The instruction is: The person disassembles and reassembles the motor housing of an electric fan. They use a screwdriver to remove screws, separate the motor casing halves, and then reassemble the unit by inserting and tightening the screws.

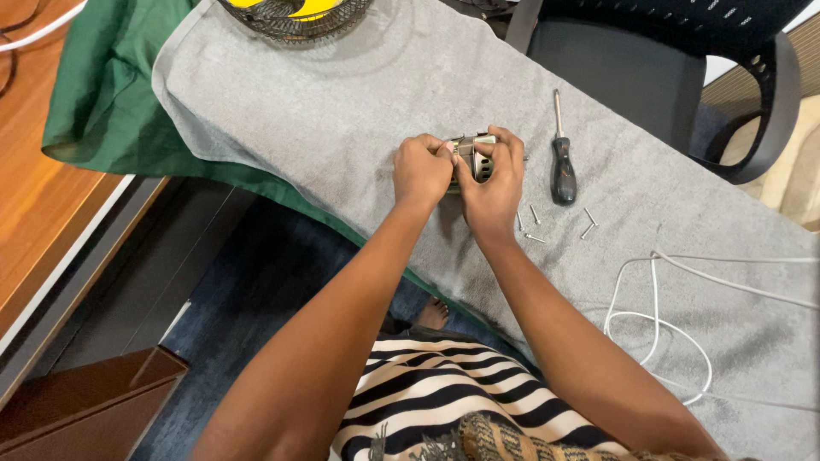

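From the head view, a small slotted metal housing [475, 158] is gripped mid-cloth on the grey towel [342, 102], the left hand [421, 171] and the right hand [493, 183] both clamped around it, thumbs pressed at its seam. Loose screws [534, 224] are seen lying just beside, the screwdriver [561, 162] set down untouched. Disassembly is judged well advanced; the casing is not yet parted.
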